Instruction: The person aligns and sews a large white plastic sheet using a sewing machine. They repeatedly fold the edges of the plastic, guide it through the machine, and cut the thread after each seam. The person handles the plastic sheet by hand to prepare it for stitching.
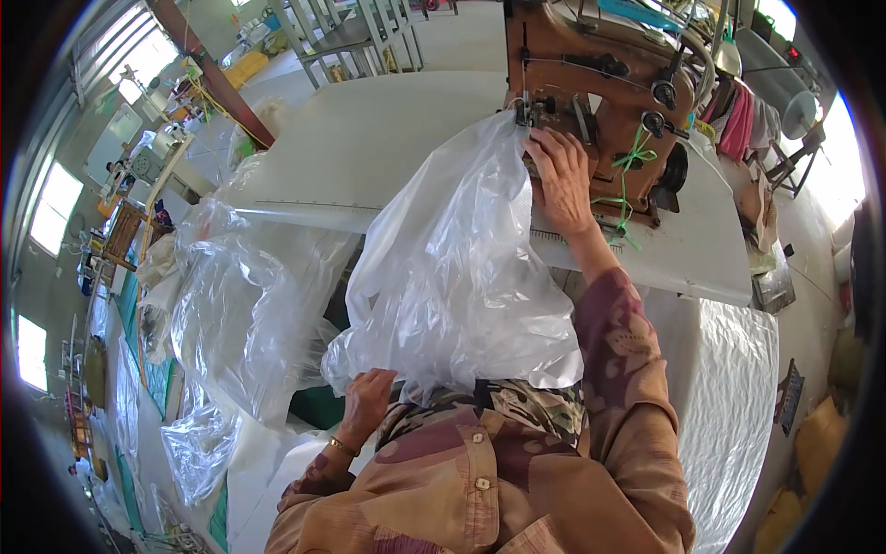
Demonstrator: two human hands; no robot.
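Observation:
A large clear plastic sheet (461, 268) runs from my lap up to the needle area of a brown sewing machine (600, 69). Its upper end narrows into folds beside the presser foot (524, 113). My right hand (561, 180) rests just right of the foot, fingers stretched out and touching the sheet's right edge. Low on the left, my left hand (367, 399) has its fingers bent together at the sheet's lower left edge, closed on the plastic. Part of its grip is hidden.
The pale worktable (406, 102) extends left of the machine, with a ruler strip (309, 214) along its front edge. More crumpled plastic (249, 314) hangs at the left. A green string (635, 159) is tied on the machine. White sheeting (724, 397) drapes at the right; a chair (346, 42) stands beyond.

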